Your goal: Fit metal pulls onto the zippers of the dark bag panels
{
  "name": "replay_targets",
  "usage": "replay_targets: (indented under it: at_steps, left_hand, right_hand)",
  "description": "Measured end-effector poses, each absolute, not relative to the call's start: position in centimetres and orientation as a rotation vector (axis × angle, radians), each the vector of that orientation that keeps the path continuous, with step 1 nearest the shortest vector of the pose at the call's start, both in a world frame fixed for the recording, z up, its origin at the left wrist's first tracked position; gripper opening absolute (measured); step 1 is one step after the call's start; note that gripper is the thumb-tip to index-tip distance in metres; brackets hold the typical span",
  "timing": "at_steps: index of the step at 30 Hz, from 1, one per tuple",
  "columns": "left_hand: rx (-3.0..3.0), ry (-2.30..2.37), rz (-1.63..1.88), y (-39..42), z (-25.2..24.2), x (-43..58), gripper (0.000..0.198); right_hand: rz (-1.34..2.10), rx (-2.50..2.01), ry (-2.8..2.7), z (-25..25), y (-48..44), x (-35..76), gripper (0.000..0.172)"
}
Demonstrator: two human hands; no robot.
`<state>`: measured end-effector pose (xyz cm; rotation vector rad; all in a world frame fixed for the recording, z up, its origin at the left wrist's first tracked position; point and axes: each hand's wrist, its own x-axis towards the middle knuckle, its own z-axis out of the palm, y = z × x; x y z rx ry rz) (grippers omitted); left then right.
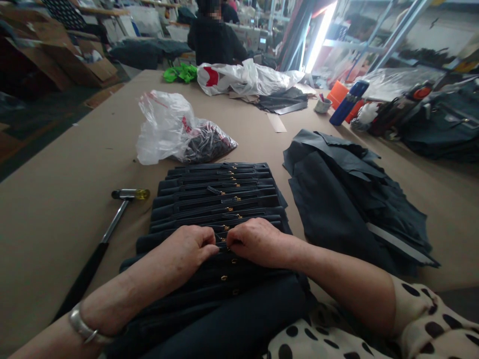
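Dark zippered fabric pieces (209,202) lie overlapped in a row in front of me, with gold zipper pulls running down the middle. Over the near part of the row, my left hand (196,243) is closed in a pinch at a small dark zipper pull tab. Facing it, my right hand (254,242) has its fingers curled together beside a gold zipper slider (223,240). Whatever its fingertips hold is hidden. A larger dark fabric panel (232,319) lies nearest my body.
A hammer (118,219) lies to the left. Beyond the row sits a plastic bag (187,132) of dark items. Stacked dark fabric (337,194) lies on the right, with a blue bottle (349,103) behind it. A person (215,37) sits at the far side.
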<state>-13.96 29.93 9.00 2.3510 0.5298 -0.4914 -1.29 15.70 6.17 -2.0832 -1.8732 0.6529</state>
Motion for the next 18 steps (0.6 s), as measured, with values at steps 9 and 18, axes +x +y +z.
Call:
replay_targets:
  at_steps: [9, 18]
  left_hand:
    - [2.396, 0.538, -0.509, 30.17, 8.26, -14.16, 0.018]
    - [2.439, 0.545, -0.548, 29.96, 8.65, -14.18, 0.020]
  right_hand:
    - [0.598, -2.091, -2.063, 6.77, 16.41, -1.69, 0.017]
    - [0.590, -2.073, -2.092, 6.63, 16.73, -1.45, 0.017]
